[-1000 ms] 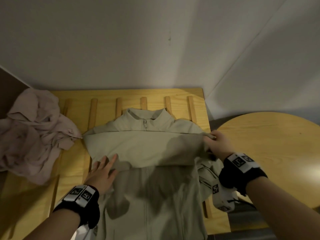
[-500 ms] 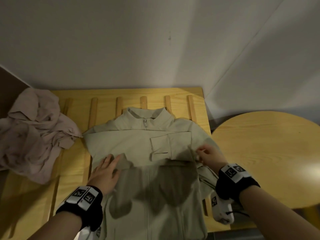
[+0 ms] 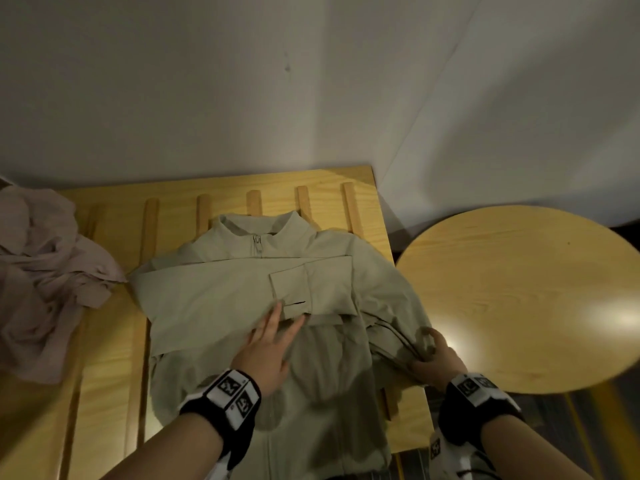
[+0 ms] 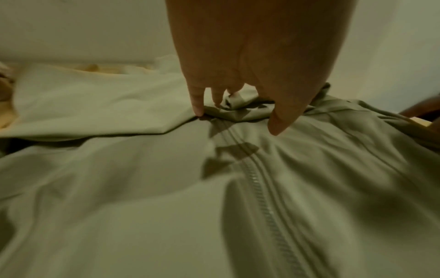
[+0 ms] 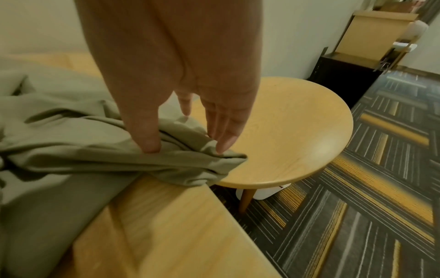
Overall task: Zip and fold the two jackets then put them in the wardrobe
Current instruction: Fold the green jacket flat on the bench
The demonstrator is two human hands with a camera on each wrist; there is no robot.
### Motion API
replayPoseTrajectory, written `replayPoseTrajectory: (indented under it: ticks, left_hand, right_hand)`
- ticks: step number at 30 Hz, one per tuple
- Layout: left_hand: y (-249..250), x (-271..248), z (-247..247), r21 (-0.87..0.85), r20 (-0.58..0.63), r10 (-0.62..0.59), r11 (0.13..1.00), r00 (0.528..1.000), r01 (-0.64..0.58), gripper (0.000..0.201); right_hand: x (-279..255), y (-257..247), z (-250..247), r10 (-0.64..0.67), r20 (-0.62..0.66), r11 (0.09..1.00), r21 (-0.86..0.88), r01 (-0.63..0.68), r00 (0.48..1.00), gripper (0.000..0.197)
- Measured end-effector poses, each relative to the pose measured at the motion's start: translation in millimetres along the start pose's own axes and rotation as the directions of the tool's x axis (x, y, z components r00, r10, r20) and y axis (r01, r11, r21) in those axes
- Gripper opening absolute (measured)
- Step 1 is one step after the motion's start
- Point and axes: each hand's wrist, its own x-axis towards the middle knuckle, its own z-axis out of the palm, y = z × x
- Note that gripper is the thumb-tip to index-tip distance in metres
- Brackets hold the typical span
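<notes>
A pale green jacket [image 3: 225, 296] lies zipped, collar away from me, on the slatted wooden bench [image 3: 110, 341]. One sleeve is folded across its chest, its cuff doubled back. My left hand [image 3: 277, 327] lies flat on the middle of the jacket [image 4: 119, 188], fingertips [image 4: 199, 111] touching the cuff's lower edge beside the zip. My right hand [image 3: 433, 355] grips the bunched other sleeve at the jacket's right edge. In the right wrist view thumb and fingers [image 5: 223, 144] pinch that sleeve [image 5: 71, 146] over the bench's corner. A crumpled pinkish jacket [image 3: 45, 271] sits at the bench's left end.
A round wooden table [image 3: 519, 299] stands close against the bench's right side, just beyond my right hand. White walls rise behind the bench. In the right wrist view striped carpet [image 5: 357, 216] and a dark cabinet [image 5: 345, 79] lie past the table.
My left hand slid right from the jacket's left side to the folded cuff at its middle. My right hand left the folded sleeve, dropped toward me and took hold of the other sleeve.
</notes>
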Motion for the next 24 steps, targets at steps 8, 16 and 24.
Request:
replayPoseTrajectory:
  ticks: [8,16,24]
  left_hand:
    - [24,7,14,0.173,0.133,-0.108,0.981,0.985,0.084,0.066]
    - [30,8,11,0.232,0.157,-0.121,0.969,0.980,0.082,0.063]
    - [35,9,1,0.226,0.197,-0.169,0.966,0.966,0.123,0.065]
  right_hand:
    - [4,21,-4,0.033,-0.136,0.999,-0.026,-0.037,0.990,0.006]
    - [8,18,-51,0.070,-0.440,0.908,0.401,0.126,0.895,0.026]
    - [1,-4,-84,-0.106,-0.634,0.760,0.445,0.474,0.766,0.027]
